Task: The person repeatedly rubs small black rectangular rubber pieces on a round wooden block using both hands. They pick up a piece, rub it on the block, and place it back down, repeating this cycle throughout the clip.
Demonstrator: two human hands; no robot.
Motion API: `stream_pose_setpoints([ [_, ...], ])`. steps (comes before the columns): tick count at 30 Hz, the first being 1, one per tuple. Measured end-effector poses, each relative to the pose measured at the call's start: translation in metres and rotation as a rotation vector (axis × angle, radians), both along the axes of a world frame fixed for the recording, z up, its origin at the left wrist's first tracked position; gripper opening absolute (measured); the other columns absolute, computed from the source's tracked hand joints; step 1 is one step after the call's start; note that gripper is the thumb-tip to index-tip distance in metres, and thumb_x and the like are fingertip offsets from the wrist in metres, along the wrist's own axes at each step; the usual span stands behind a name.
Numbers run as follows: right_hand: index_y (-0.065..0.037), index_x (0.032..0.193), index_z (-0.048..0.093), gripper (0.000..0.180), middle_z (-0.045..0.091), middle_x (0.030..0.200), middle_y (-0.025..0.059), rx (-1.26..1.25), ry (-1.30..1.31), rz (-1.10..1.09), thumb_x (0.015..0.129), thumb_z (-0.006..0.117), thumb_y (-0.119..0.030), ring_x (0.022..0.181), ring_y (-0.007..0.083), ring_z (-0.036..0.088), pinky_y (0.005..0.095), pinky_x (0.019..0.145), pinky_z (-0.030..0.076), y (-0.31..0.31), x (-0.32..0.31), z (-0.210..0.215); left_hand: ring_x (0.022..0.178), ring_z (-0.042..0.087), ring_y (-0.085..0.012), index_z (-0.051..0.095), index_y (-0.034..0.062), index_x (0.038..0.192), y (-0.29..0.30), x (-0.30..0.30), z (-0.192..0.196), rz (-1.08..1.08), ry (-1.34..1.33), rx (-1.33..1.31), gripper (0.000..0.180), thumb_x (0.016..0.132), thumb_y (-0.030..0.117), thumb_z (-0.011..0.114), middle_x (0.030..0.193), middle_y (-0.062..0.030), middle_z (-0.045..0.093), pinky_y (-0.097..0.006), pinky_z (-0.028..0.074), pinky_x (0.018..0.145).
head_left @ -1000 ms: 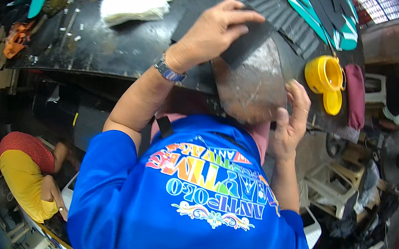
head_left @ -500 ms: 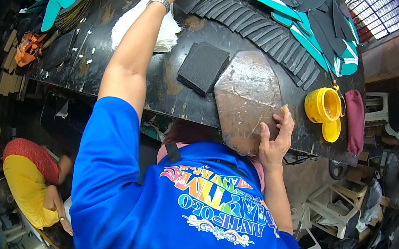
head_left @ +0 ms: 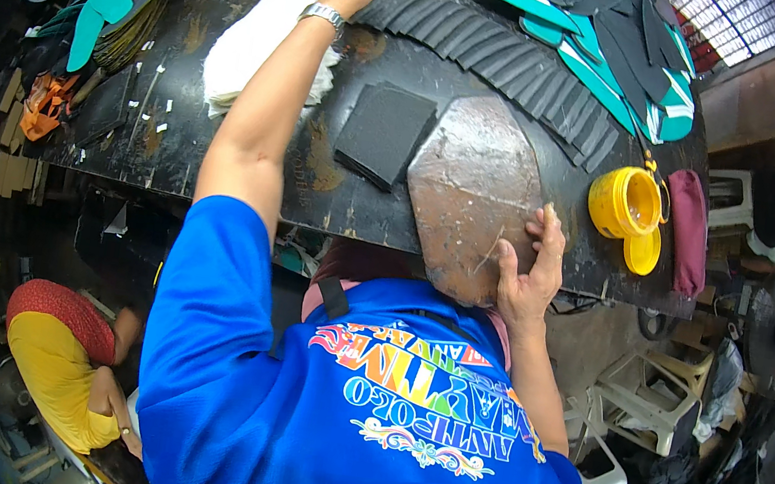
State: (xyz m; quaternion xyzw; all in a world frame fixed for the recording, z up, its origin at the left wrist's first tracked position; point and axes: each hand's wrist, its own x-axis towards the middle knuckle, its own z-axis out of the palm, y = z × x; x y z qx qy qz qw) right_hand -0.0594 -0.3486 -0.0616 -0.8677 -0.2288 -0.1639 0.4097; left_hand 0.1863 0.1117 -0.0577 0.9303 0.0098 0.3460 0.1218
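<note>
Metal plate point(head_left: 473, 190): flat, roughly hexagonal, worn grey-brown surface with scratches, lying on the dark table point(head_left: 221, 171) at its near edge, near end overhanging the edge. Row of black ribbed sole pieces point(head_left: 490, 60): overlapped like shingles, running from far centre toward the right, beyond the plate.

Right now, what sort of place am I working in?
Probably a small sandal or footwear workshop: rows of dark ribbed sole pieces and teal flip-flop soles lie on a stained black workbench, with a worn metal work plate at its front edge.
</note>
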Motion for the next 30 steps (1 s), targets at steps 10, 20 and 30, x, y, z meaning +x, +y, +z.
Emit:
stream_pose_setpoints([
  [10, 0.001, 0.124, 0.067, 0.028, 0.066, 0.115, 0.0118, 0.357, 0.154, 0.005, 0.097, 0.067, -0.005, 0.102, 0.0209, 0.064, 0.0319, 0.095, 0.049, -0.06, 0.03, 0.045, 0.115, 0.064, -0.0364, 0.071, 0.0045, 0.12, -0.149, -0.185, 0.048, -0.524, 0.329, -0.114, 0.036, 0.09, 0.024, 0.075, 0.122, -0.0173, 0.068, -0.042, 0.051, 0.1],
  [20, -0.012, 0.126, 0.073, 0.079, 0.055, 0.146, 0.0236, -0.75, 0.296, -0.126, 0.097, 0.038, -0.076, 0.138, 0.0385, 0.047, 0.0442, 0.114, 0.038, -0.145, 0.176, 0.073, 0.101, 0.066, -0.0314, 0.067, 0.0085, 0.134, -0.11, -0.21, 0.014, -0.076, 0.557, -0.342, 0.058, 0.084, 0.034, 0.081, 0.11, -0.0167, 0.068, -0.041, 0.054, 0.087],
  [30, -0.007, 0.1, 0.078, 0.069, 0.071, 0.102, 0.0151, -0.618, 0.11, -0.119, 0.101, 0.044, -0.066, 0.091, 0.0314, 0.068, 0.0428, 0.085, 0.052, -0.129, 0.175, 0.088, 0.102, 0.068, -0.0296, 0.069, 0.009, 0.123, -0.122, -0.222, 0.007, -0.08, 0.235, -0.244, 0.048, 0.082, 0.031, 0.083, 0.112, -0.0129, 0.07, -0.039, 0.055, 0.088],
])
